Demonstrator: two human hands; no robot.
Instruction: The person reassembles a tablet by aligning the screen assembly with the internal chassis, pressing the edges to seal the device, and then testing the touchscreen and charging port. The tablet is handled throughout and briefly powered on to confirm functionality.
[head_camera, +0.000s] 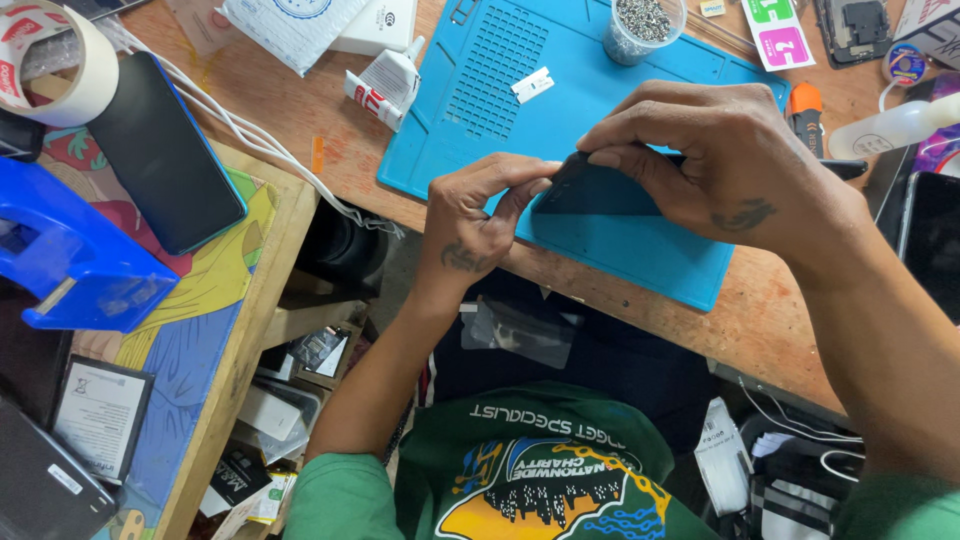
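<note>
A dark smartphone (592, 190) lies on the blue silicone work mat (520, 80) near the wooden bench's front edge. My right hand (720, 165) covers its right part, fingers curled over the top edge and pressing down. My left hand (480, 215) pinches the phone's left corner between thumb and fingertips. Most of the phone is hidden under the two hands. A small white strip (532, 85) rests on the mat behind them.
A glue tube (385, 85), white cable (250, 135), clear cup of small metal parts (640, 25) and orange-tipped tool (805, 110) sit on the bench. On the left table lie another dark phone (160, 150), tape roll (55, 60) and blue dispenser (70, 260).
</note>
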